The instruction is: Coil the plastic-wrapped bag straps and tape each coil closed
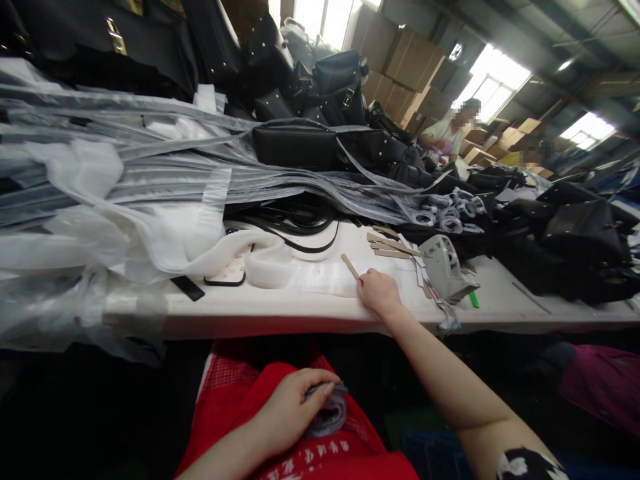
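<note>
My left hand (295, 408) is low, in front of the red apron (273, 383), its fingers wrapped round a coiled strap in clear plastic (330, 415). Above the table's front part, my right hand (377, 291) is closed on the near end of a thin tan strip (350, 266), which points away to the upper left. Under the strip lies a band of white foam wrap (323, 277). To the right of my right hand stands a grey tape dispenser (443, 267), with more tan strips (390, 247) beside it.
Long plastic-wrapped straps (175, 177) cross the table (280, 303). Black bags (295, 143) are piled behind them and at the right (575, 233). Wrapped coils (450, 212) lie beyond the dispenser. A phone-like item (225, 277) is left of centre. A person (450, 133) is at the back.
</note>
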The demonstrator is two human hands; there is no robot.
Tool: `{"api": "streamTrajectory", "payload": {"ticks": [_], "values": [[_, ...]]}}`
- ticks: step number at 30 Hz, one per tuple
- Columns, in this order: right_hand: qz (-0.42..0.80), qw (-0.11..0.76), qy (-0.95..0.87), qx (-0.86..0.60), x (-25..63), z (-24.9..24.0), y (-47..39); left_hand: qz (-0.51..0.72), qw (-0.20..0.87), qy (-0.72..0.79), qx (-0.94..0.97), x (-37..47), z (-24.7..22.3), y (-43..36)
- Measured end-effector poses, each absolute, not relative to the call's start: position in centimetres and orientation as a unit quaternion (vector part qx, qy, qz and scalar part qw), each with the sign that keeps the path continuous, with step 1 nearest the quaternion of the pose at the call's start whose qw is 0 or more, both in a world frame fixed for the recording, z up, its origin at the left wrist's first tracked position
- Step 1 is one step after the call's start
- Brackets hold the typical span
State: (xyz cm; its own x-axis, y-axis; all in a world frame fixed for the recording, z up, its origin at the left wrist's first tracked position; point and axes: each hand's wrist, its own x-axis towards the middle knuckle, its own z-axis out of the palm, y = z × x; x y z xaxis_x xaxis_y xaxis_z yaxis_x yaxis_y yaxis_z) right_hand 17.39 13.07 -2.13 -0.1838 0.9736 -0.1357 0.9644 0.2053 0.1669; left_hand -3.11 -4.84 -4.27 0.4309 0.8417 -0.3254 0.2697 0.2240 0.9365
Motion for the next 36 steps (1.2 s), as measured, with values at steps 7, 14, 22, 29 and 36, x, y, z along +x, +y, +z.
{"api": "streamTrajectory", "payload": {"ticks": [7, 14, 22, 29, 36], "values": [[-0.001, 0.111, 0.736, 0.667, 17.2, -2.0, 14.5, 0.233, 0.607, 0.478, 0.591, -3.2, -4.9, -5.0], [-0.112, 0.147, 0.699, 0.691, 18.8, -0.4, 16.8, 0.239, 0.604, 0.473, 0.595, -3.3, -5.3, -5.2], [-0.008, 0.036, 0.659, 0.751, 19.1, 1.2, 14.9, 0.243, 0.598, 0.473, 0.600, -3.1, -4.9, -5.3], [-0.163, -0.082, 0.796, 0.577, 20.2, 5.3, 4.6, 0.218, 0.661, 0.500, 0.515, -2.7, -5.6, -5.2], [-0.236, 0.103, 0.872, 0.417, 19.0, 5.2, -3.4, 0.213, 0.687, 0.493, 0.490, -1.9, -6.5, -5.4]]}}
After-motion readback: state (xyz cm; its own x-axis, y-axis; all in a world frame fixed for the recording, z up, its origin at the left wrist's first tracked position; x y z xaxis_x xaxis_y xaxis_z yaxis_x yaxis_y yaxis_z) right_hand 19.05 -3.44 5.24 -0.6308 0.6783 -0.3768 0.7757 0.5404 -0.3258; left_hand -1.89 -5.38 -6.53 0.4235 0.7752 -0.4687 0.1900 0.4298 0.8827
